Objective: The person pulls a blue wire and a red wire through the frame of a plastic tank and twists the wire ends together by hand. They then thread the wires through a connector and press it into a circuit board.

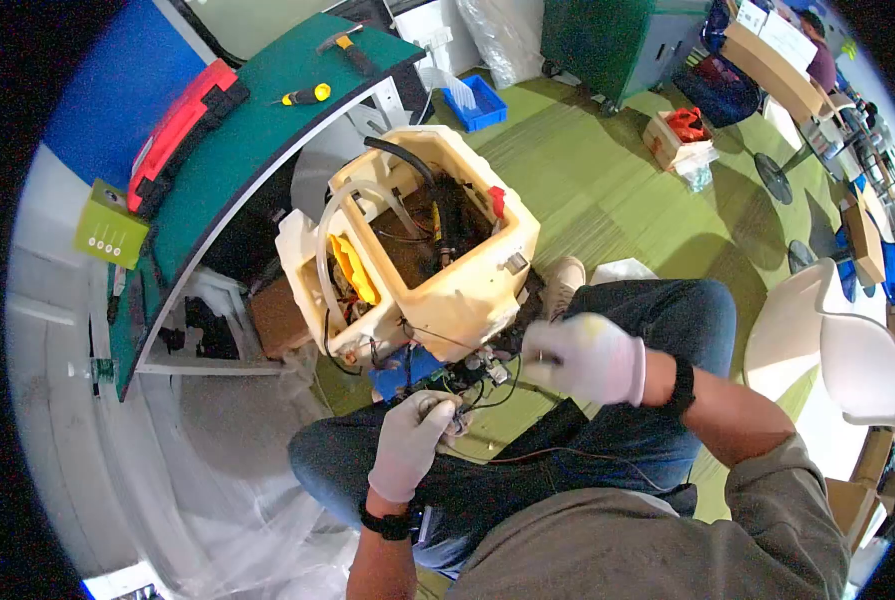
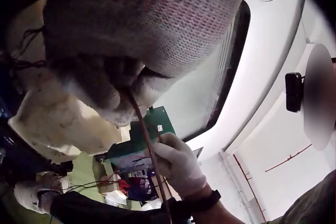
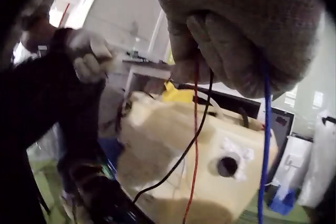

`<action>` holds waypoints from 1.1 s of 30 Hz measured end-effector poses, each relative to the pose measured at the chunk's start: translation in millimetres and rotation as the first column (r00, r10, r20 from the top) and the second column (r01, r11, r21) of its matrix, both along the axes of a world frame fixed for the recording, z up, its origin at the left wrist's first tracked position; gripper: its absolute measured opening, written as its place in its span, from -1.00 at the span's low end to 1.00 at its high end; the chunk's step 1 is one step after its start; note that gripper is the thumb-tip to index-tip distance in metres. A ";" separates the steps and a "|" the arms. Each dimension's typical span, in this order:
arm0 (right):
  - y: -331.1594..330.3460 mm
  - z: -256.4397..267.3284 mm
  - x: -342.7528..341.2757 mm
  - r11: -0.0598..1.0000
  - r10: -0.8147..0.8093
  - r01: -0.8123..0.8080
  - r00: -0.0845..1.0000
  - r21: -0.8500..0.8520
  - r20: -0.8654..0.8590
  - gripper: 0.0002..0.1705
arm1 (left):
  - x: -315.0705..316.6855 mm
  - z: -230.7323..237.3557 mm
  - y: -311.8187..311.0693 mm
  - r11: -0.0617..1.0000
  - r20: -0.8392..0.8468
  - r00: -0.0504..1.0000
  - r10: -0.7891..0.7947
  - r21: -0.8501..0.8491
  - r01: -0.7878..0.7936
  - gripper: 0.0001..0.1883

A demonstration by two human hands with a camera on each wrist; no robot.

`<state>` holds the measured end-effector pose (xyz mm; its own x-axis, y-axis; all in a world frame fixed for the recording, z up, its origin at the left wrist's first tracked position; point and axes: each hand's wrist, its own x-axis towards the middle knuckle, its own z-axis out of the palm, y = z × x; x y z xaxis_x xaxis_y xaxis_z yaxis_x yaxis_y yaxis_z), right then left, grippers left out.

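Head: white-knit-gloved left hand [image 1: 409,445] near cream plastic tank [image 1: 467,322]; white-knit-gloved right hand [image 1: 589,358] blurred. Left wrist: thin reddish-brown wire [image 2: 148,142] pinched by left hand, trailing below. Right wrist: thin red wire [image 3: 196,129], thin black wire [image 3: 181,159] hang from right hand's curled fingers; thicker blue wire [image 3: 267,124] apparently gripped too.

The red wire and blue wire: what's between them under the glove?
Just under the right hand, the black wire hangs between the red wire and blue wire, in the right wrist view.

The wires [image 3: 196,113] are red, black, blue and brown; the gloves [image 1: 407,445], white. The tank [image 1: 467,312] is cream, the surface [image 1: 222,160] green.
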<state>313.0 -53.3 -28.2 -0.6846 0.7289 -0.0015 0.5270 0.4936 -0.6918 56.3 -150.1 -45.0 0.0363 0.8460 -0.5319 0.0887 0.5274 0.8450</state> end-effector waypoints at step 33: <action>-36.3 179.7 283.7 0.732 -0.669 0.595 0.722 0.332 0.178 -0.80 | -10.4 16.2 -4.1 0.979 -0.110 0.981 0.162 0.138 -0.147 -0.85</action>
